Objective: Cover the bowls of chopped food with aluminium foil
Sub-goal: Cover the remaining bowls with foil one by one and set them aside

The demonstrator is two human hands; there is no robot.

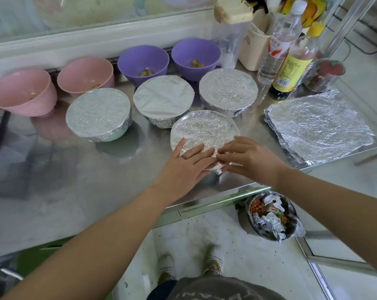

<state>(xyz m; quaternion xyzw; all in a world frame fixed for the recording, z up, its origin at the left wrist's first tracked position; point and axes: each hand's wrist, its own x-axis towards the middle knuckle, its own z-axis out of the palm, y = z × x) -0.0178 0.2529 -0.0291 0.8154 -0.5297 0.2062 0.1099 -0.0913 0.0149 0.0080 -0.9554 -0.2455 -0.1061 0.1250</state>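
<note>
A foil-covered bowl (204,128) stands near the front of the steel table. My left hand (187,163) lies flat with straight fingers on the foil at its near rim. My right hand (248,158) pinches the crumpled foil edge at the same rim, fingertips meeting my left. Three more foil-covered bowls (98,113) (163,98) (228,89) stand behind it. Two pink bowls (20,92) (85,72) and two purple bowls (143,59) (195,55) sit uncovered along the back, with bits of chopped food inside. A stack of foil sheets (317,126) lies at the right.
Bottles (278,44) (291,70), a clear plastic container (230,33) and a small jar (326,74) crowd the back right corner. A bin (272,217) with foil scraps and food waste sits on the floor below the table's front edge (204,204).
</note>
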